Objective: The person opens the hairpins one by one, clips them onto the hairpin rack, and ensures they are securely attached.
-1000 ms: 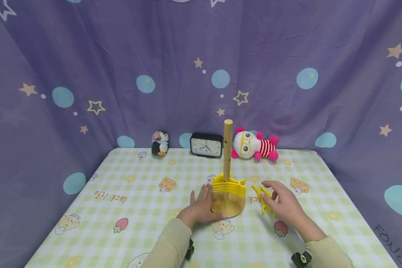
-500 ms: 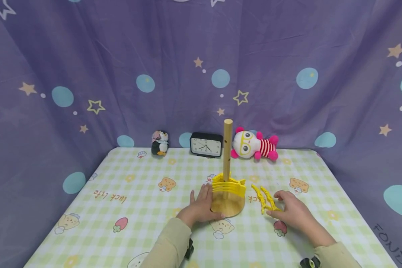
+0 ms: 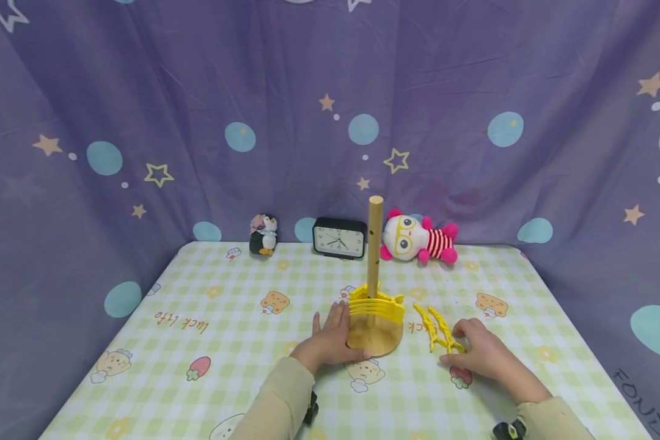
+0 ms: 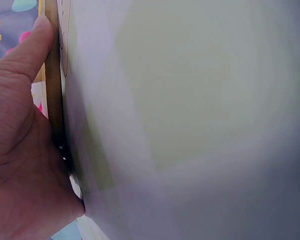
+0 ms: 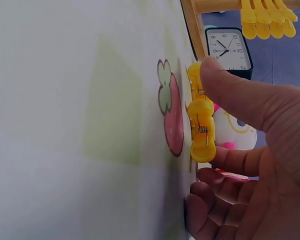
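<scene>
A wooden stand [image 3: 374, 244], a round base with an upright rod, sits mid-table. Around its lower rod several yellow clothes pegs [image 3: 376, 308] sit side by side; in the right wrist view they line a horizontal wooden bar. My left hand [image 3: 327, 342] presses the base from the left, fingers straight along its side and thumb in front; the left wrist view shows the thumb along the base's edge [image 4: 52, 85]. Two long yellow clothes pegs [image 5: 202, 130] lie to the right. My right hand [image 3: 481, 351] is at their near ends, thumb and index finger spread on either side, not squeezed together.
At the back of the table stand a small penguin toy [image 3: 263, 234] and a black desk clock [image 3: 338, 238]. A pink and white plush toy [image 3: 418, 237] lies right of the clock. A checked cloth [image 3: 225, 366] covers the table, and a purple curtain [image 3: 451, 73] hangs behind.
My right hand has drawn back from over the two loose pegs to their near ends and come lower. Those pegs lie almost where they were. My left hand keeps its place on the base.
</scene>
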Available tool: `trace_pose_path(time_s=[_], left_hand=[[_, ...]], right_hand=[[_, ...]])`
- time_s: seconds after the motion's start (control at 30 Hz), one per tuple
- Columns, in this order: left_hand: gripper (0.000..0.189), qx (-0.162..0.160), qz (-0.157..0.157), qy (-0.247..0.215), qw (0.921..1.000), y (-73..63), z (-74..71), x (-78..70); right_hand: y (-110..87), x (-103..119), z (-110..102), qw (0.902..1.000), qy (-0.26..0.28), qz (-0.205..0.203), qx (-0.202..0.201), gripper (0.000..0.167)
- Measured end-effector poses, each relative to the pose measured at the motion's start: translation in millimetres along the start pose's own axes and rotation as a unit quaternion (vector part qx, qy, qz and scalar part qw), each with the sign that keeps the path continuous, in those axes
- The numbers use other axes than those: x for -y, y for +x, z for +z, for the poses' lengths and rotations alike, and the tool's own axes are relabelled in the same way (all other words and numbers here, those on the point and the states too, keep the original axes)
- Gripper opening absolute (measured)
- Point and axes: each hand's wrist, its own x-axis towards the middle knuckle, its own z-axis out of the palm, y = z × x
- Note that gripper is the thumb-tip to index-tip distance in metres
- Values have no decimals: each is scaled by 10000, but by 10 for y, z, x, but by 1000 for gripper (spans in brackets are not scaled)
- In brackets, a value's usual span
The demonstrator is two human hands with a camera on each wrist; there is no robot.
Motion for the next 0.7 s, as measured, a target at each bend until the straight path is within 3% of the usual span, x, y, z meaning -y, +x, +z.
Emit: trace_pose_path(time_s=[0.33,0.7], left_hand=[[115,-34,1,-4,10000,-32,-20,-22],[117,-93,18,36,9999,30,66,31]], right_hand=[[18,-18,34,9999,-109,33,48,66],[26,8,57,9995,-302,31,-7,62]])
